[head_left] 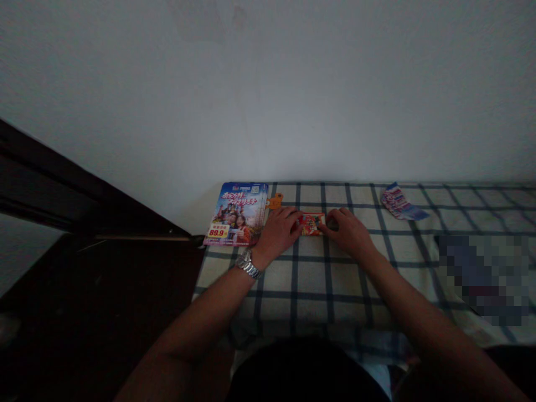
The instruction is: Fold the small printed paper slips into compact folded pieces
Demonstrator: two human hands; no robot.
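A small red packet [313,223] with a colourful print lies flat on the checked cloth between my two hands. My left hand [281,228], with a metal watch [248,263] at the wrist, grips its left end, the fingers curled over the edge. At the opposite end my right hand [344,230] pinches the packet's right edge between thumb and fingers. Just behind my left hand is an orange bear-shaped piece [275,201]. A stack of glossy flyers [237,215], the top one marked 89.9, sits to the left of that hand.
The checked cloth [352,279] covers a table set against a pale wall [268,100]. Toward the back right lies a folded, fanned bunch of printed paper [402,204]. A blurred-out item [483,279] is at the right. Dark wooden furniture [62,190] stands on the left.
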